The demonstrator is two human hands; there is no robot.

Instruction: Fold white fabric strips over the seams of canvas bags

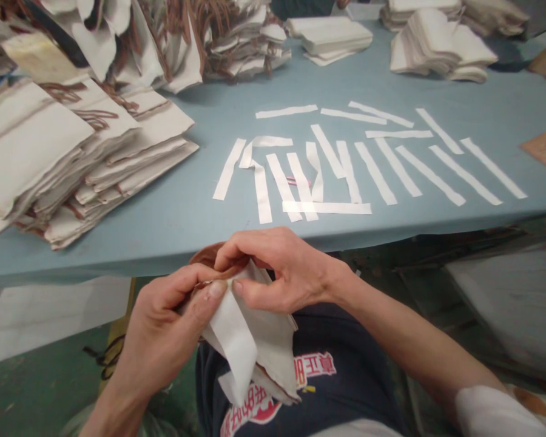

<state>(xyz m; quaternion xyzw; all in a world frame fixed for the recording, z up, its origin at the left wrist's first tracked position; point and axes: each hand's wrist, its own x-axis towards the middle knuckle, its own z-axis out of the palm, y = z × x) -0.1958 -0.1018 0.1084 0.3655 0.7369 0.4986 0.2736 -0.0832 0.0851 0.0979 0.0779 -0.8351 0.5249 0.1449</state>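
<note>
In the head view, a cream cloth piece (273,325) with a brown edge hangs in front of my apron, just below the table's near edge. My left hand (173,321) pinches its top edge together with a white strip (236,346), which dangles downward from the thumb. Close beside it, my right hand (279,267) grips the same edge between thumb and curled fingers. The thumbs almost meet at the top of the strip. Part of the brown edge is hidden behind the fingers.
Several loose white strips (386,173) lie scattered on the blue-covered table (236,237). Cloth bags with brown cords (118,145) are stacked at the left, with a larger heap (164,42) behind. Folded cream cloth stacks (332,36) stand at the back.
</note>
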